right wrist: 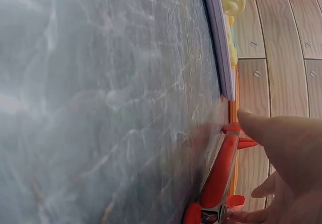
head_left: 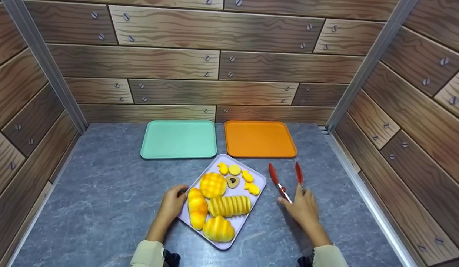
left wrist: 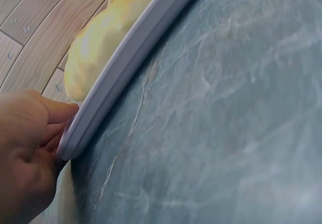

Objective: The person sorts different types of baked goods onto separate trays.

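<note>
A lavender tray [head_left: 248,219] lies turned at an angle on the table. My left hand [head_left: 174,202] pinches its left corner, thumb at the rim and fingers curled around the edge in the left wrist view. On the tray are a scored round bun [head_left: 213,185], a long bread roll [head_left: 197,208], a ridged loaf [head_left: 229,205], a striped roll [head_left: 218,229], a cookie with a dark heart-shaped centre [head_left: 232,181] and several small yellow pieces [head_left: 247,176]. Red-and-silver tongs [head_left: 274,174] lie spread to the right; my right hand [head_left: 305,207] is over them, thumb and fingers apart.
Behind the lavender tray, a mint green tray [head_left: 179,139] stands on the left and an orange tray [head_left: 260,139] on the right, both bare. Wood-patterned panels [head_left: 173,63] enclose the grey marbled table [head_left: 103,193] at the back and both sides.
</note>
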Motion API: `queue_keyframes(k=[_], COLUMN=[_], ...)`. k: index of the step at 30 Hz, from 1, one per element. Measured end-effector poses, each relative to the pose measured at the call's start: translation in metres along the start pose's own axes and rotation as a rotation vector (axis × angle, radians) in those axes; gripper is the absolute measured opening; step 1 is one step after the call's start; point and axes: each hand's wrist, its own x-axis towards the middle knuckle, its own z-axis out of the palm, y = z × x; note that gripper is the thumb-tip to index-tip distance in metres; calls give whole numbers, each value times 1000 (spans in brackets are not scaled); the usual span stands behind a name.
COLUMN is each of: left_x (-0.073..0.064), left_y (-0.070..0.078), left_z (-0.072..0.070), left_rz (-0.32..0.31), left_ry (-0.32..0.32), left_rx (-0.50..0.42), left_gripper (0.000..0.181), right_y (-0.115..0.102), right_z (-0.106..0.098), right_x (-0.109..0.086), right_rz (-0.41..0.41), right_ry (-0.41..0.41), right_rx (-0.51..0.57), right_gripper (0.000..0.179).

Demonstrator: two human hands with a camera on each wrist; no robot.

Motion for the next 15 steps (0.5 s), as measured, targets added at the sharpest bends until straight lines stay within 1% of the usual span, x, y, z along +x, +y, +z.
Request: queue_keyframes(k=[5,8,11,15], left_x=[1,1,1,-1], left_y=[-2,-4,-6,-6], left_z=[3,4,4,3], left_rz=[-26,-13,-7,-33], left_ry=[6,20,32,38], left_rx=[-41,-49,-56,-78], left_gripper=[20,19,18,18], right_y=[3,5,5,6], right_z=[2,2,1,1], right_x=[2,2,2,2], right_rz=[0,-2,4,16], right_ry=[17,17,23,62], right_rx=[-47,-62,-63,-25], right_gripper=[92,88,85,84])
